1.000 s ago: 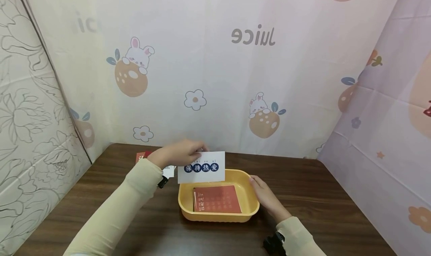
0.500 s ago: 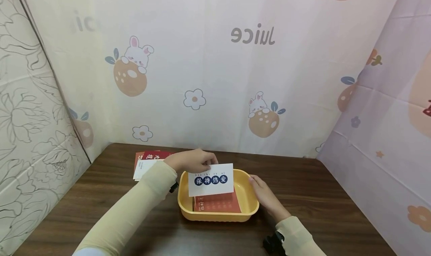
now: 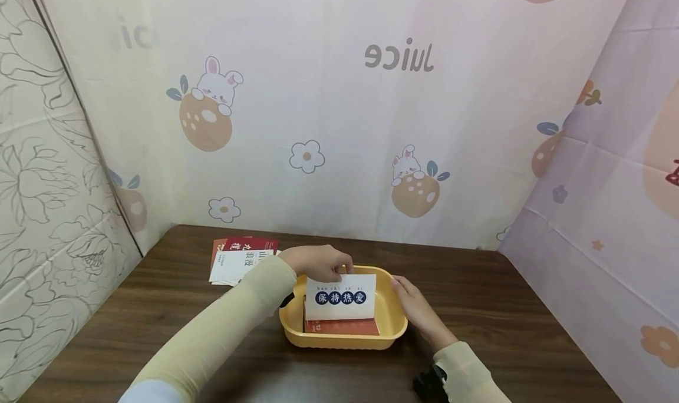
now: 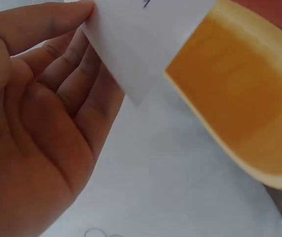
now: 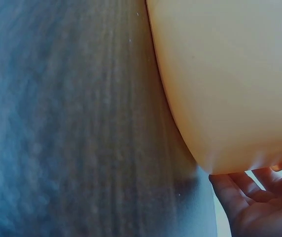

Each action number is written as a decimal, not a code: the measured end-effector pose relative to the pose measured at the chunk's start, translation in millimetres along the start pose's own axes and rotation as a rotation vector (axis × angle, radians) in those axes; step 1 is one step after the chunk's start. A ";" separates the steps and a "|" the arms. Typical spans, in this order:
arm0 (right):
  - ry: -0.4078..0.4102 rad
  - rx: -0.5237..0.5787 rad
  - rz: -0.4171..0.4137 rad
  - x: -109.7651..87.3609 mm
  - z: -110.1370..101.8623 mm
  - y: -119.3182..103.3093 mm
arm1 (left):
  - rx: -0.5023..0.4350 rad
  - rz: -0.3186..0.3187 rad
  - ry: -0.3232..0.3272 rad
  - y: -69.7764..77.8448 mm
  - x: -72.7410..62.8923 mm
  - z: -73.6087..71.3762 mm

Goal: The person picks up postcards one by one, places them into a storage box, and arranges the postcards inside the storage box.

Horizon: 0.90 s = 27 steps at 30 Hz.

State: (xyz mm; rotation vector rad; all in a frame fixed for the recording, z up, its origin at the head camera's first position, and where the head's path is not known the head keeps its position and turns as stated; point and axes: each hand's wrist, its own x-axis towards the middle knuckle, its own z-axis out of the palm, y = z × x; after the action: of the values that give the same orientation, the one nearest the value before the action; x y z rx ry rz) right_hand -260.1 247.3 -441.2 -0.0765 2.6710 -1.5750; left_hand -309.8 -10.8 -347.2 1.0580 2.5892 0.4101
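My left hand (image 3: 320, 263) pinches the top edge of a white card (image 3: 340, 310) printed with blue circles and Chinese characters. The card tilts within the yellow plastic basin (image 3: 345, 342), over a red card (image 3: 347, 327) lying inside. In the left wrist view, thumb and fingers hold the card (image 4: 136, 49) beside the basin's wall (image 4: 239, 94). My right hand (image 3: 421, 314) grips the basin's right side, its thumb at the rim. From the right wrist, its fingers (image 5: 225, 192) show against the basin's outer wall (image 5: 229, 98).
Several red, orange and white cards (image 3: 230, 266) lie overlapping at the back left of the dark wooden table (image 3: 509, 332). A printed curtain (image 3: 339, 108) hangs behind the table, with more cloth (image 3: 48, 202) at both sides.
My left hand has moved the white card rightward and down, from above the basin's back left rim into the basin. The back-left cards are now more exposed. My right hand stays put.
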 end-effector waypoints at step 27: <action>0.024 0.000 -0.006 -2.0 1.8 0.4 | 0.094 -0.087 -0.021 5.8 20.7 34.4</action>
State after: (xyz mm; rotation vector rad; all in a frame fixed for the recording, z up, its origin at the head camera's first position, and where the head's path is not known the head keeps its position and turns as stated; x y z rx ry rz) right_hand -258.0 246.0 -442.5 -0.0658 2.6914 -1.5873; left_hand -306.9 12.9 -380.0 0.9692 2.6476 0.2568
